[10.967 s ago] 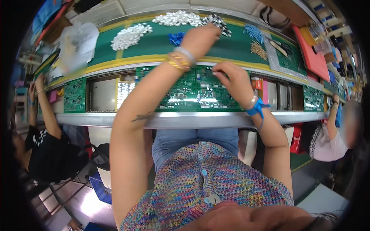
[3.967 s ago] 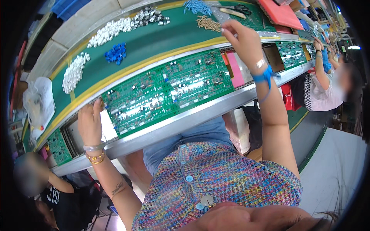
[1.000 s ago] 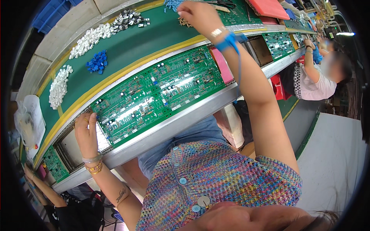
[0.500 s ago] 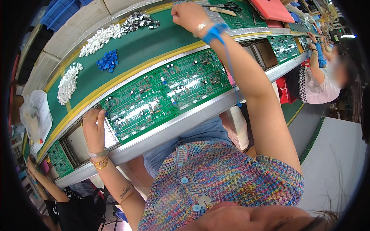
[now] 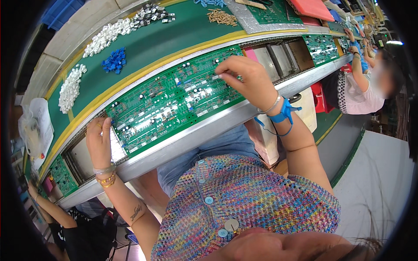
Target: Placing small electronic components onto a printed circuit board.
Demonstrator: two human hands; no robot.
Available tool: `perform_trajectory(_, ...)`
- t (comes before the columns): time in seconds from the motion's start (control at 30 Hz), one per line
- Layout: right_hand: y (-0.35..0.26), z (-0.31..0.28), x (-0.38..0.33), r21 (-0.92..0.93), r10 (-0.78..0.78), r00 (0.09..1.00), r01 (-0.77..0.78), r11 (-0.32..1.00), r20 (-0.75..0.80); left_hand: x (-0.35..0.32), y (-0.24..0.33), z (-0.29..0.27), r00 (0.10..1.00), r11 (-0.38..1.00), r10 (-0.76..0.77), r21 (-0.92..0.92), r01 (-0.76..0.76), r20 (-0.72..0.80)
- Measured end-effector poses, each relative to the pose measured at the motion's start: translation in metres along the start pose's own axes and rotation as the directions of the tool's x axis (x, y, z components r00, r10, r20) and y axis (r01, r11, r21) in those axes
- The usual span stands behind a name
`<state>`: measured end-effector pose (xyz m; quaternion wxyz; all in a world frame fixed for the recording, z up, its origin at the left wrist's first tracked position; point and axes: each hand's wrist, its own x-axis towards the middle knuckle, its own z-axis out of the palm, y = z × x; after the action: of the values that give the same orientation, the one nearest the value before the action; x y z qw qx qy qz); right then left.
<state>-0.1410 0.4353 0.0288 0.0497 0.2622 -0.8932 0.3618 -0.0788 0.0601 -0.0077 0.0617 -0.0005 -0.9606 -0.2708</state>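
Observation:
A long green circuit board (image 5: 150, 126) filled with small components lies in the metal rail in front of me. My right hand (image 5: 250, 80), with a blue strap round its wrist, is over the board's right part. Its thumb and index finger are pinched together low over the components. Whatever is between the fingertips is too small to make out. At the board's left end rests my left hand (image 5: 99, 141), thumb apart from the other fingers and beside the board's edge.
Beyond the rail, a green bench holds piles of white connectors (image 5: 69, 89), blue parts (image 5: 114, 61), black-and-white parts (image 5: 150, 15) and tan parts (image 5: 222, 17). Scissors-like tools lie at the far right. Another circuit board (image 5: 321, 48) sits along the rail, near a co-worker (image 5: 363, 91).
My right hand has come back from the far side of the bench to the board, uncovering the tan pile. The board and my left hand have shifted slightly left in view.

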Motion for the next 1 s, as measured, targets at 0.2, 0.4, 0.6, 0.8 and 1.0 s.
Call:
perform_trajectory(0.2,-0.001,0.034,0.03,-0.139,-0.304,0.946,0.318,0.938,0.111,0.002,0.003,0.001,0.999,0.999,-0.036,-0.008,0.036,0.02)
perform_trajectory(0.4,0.004,0.049,0.05,-0.2,-0.266,0.905,0.342,0.918,0.332,0.002,0.001,0.0,1.0,1.0,-0.01,-0.004,0.01,0.007)
perform_trajectory(0.6,-0.007,0.044,0.059,-0.334,-0.247,0.847,0.43,0.839,0.471,0.001,0.0,0.001,1.0,1.0,0.013,-0.004,-0.013,-0.003)
perform_trajectory(0.8,-0.012,0.022,0.052,-0.3,-0.299,0.858,0.441,0.846,0.418,0.002,0.001,0.002,1.0,1.0,0.022,-0.008,-0.022,0.017)
perform_trajectory(1.0,-0.007,-0.029,-0.008,-0.021,0.106,0.994,-0.105,0.994,0.023,-0.002,-0.004,0.003,1.0,0.999,0.027,-0.042,-0.027,0.008)
